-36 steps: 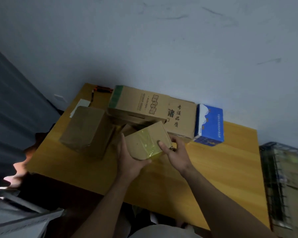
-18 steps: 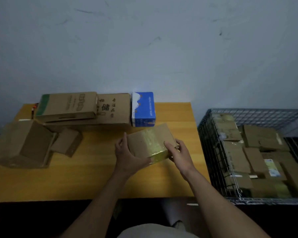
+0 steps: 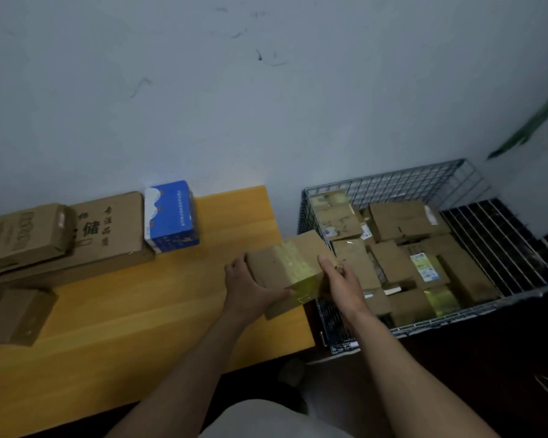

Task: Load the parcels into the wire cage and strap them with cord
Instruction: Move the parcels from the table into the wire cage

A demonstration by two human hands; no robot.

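Brown cardboard parcel (image 3: 285, 267), banded in glossy yellow tape, hangs over the yellow wooden bench (image 3: 171, 311) edge beside the grey wire cage (image 3: 393, 184). Left hand (image 3: 250, 286) and right hand (image 3: 339, 279) clamp opposite ends, fingers (image 3: 325, 262) curled round it. It looks light and stiff; the tape looks slick, so bare cardboard grips better.

The cage (image 3: 393, 177) stands right of the counter (image 3: 140, 311), against the wall (image 3: 266, 105), with parcels (image 3: 405, 219) in its left part. The held parcel (image 3: 285, 263) sits between left hand (image 3: 247, 286) and right hand (image 3: 339, 279), over the counter's right edge, just beside the cage. At the counter's back, a box (image 3: 171, 213) stands right of stacked cartons (image 3: 108, 229); a small carton (image 3: 16, 314) lies far left.
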